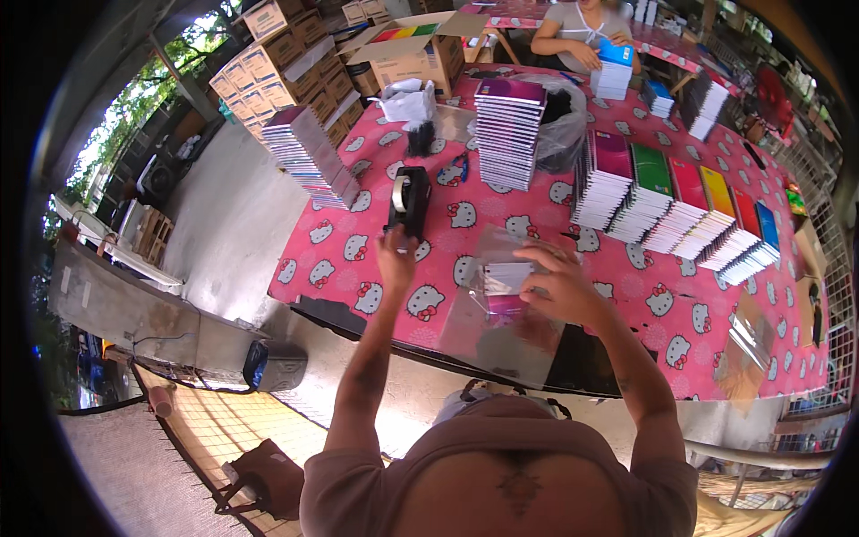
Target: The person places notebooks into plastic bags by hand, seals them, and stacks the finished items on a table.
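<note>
My left hand [395,253] reaches up to a black tape dispenser [410,199] on the pink patterned table [358,259], fingers pinched at its near end. My right hand [557,285] presses down on a clear plastic bag [499,318] holding a small stack of notebooks [507,276], near the table's front edge. The bag's lower part hangs over the edge. Whether the left fingers hold tape is too small to tell.
Tall notebook stacks stand at the left [309,154] and centre [507,130]. A fanned row of coloured notebook piles [680,210] lies to the right. Cardboard boxes [286,58] are stacked behind. Another person [582,36] sits at the far end handling blue notebooks. More plastic bags [750,345] lie at the right.
</note>
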Motion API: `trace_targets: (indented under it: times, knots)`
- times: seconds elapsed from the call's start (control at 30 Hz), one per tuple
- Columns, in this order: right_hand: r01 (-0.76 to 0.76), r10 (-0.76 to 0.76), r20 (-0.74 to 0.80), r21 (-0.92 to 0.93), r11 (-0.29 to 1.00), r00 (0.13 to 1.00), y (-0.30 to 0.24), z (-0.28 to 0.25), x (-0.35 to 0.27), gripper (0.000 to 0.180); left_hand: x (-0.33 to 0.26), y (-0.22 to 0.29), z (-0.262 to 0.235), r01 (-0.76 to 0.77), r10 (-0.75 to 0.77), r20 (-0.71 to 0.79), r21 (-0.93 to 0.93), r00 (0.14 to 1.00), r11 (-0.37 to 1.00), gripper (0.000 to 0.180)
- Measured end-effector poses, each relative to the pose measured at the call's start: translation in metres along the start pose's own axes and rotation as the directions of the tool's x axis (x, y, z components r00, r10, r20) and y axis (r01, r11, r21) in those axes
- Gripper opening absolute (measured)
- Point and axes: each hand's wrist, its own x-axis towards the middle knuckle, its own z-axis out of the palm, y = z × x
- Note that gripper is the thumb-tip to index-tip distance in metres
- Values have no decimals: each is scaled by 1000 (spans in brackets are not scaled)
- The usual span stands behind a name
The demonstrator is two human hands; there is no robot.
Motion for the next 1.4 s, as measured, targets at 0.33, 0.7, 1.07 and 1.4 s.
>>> trace_targets:
  times: [0.33,0.7,1.07,1.4]
  knots:
    - [-179,144,-210,-159,971,967,-39,15,23,29,37,-58,-7,753,-532,577,-628,620,197,15]
    - [-336,278,-228,-274,901,933,-63,41,37,42,38,-14,-42,227,-42,535,-286,844,931,13]
    - [-287,231,-215,-285,915,949,-66,50,44,48,43,109,-14,141,556,642,-712,528,688,24]
    - [-217,225,-118,75,973,967,19,67,-35,64,42,143,13,-271,697,477,-684,536,677,16]
